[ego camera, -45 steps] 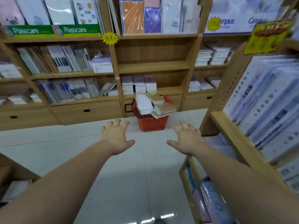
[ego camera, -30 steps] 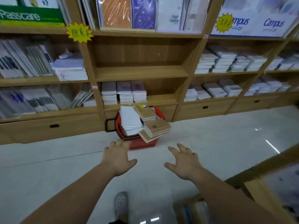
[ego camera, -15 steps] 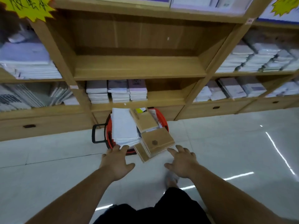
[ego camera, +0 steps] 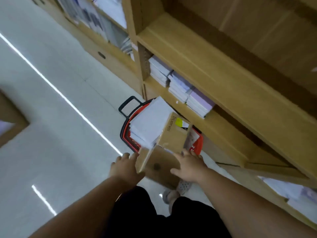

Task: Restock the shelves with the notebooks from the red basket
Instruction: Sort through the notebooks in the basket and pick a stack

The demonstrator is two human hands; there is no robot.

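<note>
The red basket [ego camera: 127,134] stands on the floor against the wooden shelves, heaped with a white notebook stack [ego camera: 151,121] and brown kraft notebooks [ego camera: 173,133]. A lower brown notebook stack [ego camera: 158,166] overhangs the basket's near rim. My left hand [ego camera: 123,167] is at that stack's left edge, fingers spread. My right hand [ego camera: 190,164] lies against its right side with the thumb over the cover. Neither hand has visibly closed on it. The view is tilted and blurred.
Just above the basket, a low shelf [ego camera: 221,124] holds white and lilac notebook stacks [ego camera: 180,86]. The shelf board above it [ego camera: 205,54] is bare. Drawer fronts [ego camera: 103,55] run along the floor. My grey shoe [ego camera: 183,185] is beside the basket.
I have stepped up to the basket and bent over it, and the view has tilted. Both hands have moved forward from the floor in front of it to the overhanging brown stack.
</note>
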